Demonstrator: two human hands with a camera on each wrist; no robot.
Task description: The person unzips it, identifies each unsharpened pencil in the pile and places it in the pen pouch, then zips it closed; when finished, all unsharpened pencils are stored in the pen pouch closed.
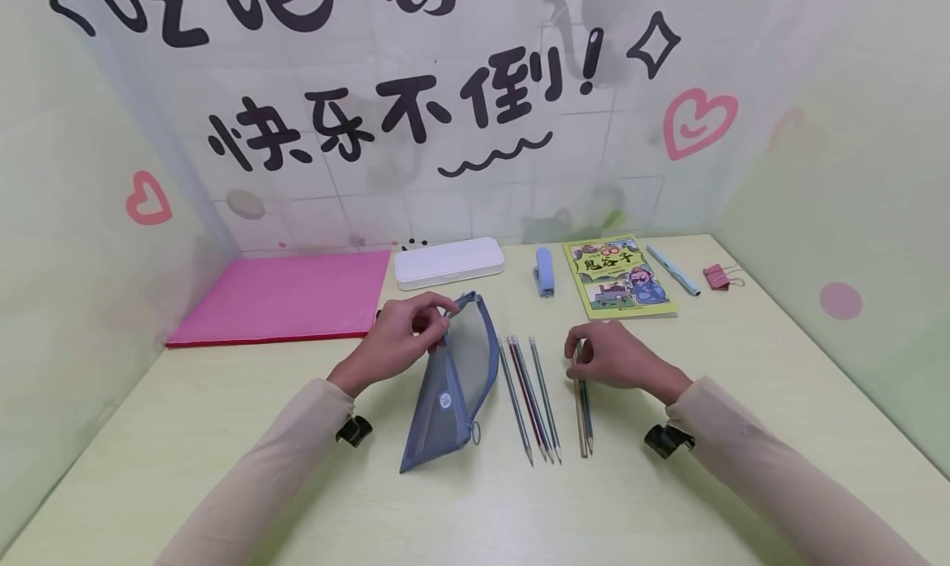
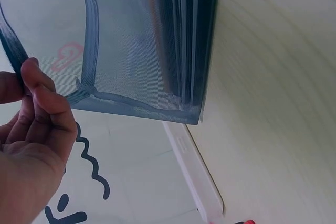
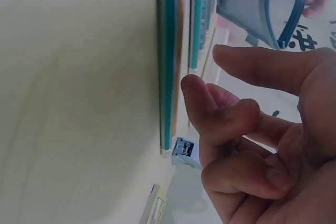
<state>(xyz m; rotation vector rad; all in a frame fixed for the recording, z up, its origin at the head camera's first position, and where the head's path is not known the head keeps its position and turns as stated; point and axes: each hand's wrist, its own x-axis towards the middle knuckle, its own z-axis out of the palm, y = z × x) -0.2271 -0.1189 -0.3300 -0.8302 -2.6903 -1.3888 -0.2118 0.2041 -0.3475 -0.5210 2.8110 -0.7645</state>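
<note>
My left hand [image 1: 401,335] pinches the upper edge of a blue-grey mesh zip pencil pouch [image 1: 434,417], which stands with its mouth gaping. In the left wrist view, long thin shapes [image 2: 181,40] show through the mesh; I cannot tell if they are inside or behind it. Right of the pouch, several pencils [image 1: 529,393] lie on the table. My right hand [image 1: 612,356] is over a smaller bunch of pencils [image 1: 584,426]. In the right wrist view its thumb and bent forefinger are spread apart beside those pencils [image 3: 169,66], gripping nothing.
A pink folder [image 1: 289,298] lies at the back left, beside a white case [image 1: 449,262]. Farther right are a blue stapler [image 1: 544,272], a yellow comic-style book [image 1: 622,277], a light-blue pen [image 1: 672,269] and a red binder clip [image 1: 717,277]. Walls border the table [image 1: 475,516].
</note>
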